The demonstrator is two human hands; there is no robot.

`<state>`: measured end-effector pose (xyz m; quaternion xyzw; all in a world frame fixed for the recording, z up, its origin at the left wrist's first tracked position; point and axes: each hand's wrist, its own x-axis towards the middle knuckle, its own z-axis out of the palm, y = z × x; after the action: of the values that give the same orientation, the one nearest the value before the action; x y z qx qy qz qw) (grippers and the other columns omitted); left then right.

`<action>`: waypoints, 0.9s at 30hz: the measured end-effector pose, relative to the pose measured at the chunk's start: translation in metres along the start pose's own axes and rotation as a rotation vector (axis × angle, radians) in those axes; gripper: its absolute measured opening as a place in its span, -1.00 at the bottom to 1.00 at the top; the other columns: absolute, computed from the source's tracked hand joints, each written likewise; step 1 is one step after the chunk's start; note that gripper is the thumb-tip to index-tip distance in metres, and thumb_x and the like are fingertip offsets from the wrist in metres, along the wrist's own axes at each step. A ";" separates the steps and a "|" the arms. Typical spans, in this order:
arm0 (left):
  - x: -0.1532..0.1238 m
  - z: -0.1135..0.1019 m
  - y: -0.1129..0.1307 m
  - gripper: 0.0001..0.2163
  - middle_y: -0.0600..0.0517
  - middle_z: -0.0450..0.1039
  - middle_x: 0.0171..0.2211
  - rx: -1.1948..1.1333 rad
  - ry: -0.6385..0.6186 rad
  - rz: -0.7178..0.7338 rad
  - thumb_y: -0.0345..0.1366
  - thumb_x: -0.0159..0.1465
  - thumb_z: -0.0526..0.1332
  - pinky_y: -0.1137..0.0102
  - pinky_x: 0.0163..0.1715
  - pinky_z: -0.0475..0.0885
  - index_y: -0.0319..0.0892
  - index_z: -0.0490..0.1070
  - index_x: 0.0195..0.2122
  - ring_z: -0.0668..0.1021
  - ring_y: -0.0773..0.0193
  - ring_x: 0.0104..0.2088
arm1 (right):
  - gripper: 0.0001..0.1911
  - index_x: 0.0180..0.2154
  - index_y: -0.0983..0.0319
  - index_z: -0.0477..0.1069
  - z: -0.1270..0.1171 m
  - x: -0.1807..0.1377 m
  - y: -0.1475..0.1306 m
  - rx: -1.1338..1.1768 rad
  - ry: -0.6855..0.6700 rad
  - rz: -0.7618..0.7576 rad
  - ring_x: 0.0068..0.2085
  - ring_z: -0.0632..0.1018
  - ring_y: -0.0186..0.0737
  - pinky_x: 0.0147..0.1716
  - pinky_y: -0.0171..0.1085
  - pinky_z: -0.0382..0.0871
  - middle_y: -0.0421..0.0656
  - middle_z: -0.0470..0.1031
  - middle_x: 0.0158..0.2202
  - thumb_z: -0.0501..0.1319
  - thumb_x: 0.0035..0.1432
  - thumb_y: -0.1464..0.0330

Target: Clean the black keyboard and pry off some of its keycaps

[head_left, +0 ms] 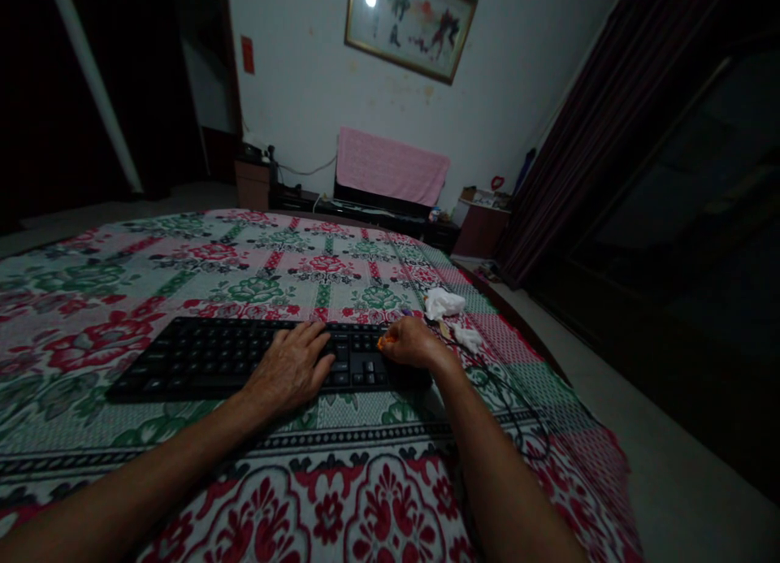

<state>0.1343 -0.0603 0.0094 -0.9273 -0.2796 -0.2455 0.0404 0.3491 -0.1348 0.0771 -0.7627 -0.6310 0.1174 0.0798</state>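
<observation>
A black keyboard [225, 356] lies across the patterned bedspread in front of me. My left hand [292, 364] rests flat on its right-middle keys, fingers spread and holding nothing. Over the navigation keys and number pad, my right hand [411, 344] is closed with its fingertips pinched on a small orange piece [383, 343]. That piece touches or nearly touches the keys; what exactly it is, I cannot make out. The right hand and wrist hide most of the number pad.
Crumpled white tissues [444, 303] lie right of the keyboard, near a black cable [512, 404] looped on the bedspread [329, 254]. The bed's right edge drops to the floor. Beyond its far edge stand a low cabinet and a screen under a pink towel [390, 165].
</observation>
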 end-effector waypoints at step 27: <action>0.000 0.001 -0.001 -0.67 -0.15 0.32 0.06 0.000 0.008 -0.002 -0.18 0.25 0.03 0.12 -0.01 0.23 -0.21 0.37 -0.04 0.31 0.02 0.08 | -0.79 -0.39 0.28 0.54 -0.006 -0.010 -0.011 -0.070 -0.023 -0.147 -0.48 0.43 -0.36 -0.49 -0.42 0.13 -0.15 0.53 -0.48 0.13 -0.02 0.44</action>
<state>0.1341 -0.0598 0.0083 -0.9260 -0.2804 -0.2495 0.0412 0.3391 -0.1424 0.0865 -0.7150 -0.6900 0.0980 0.0544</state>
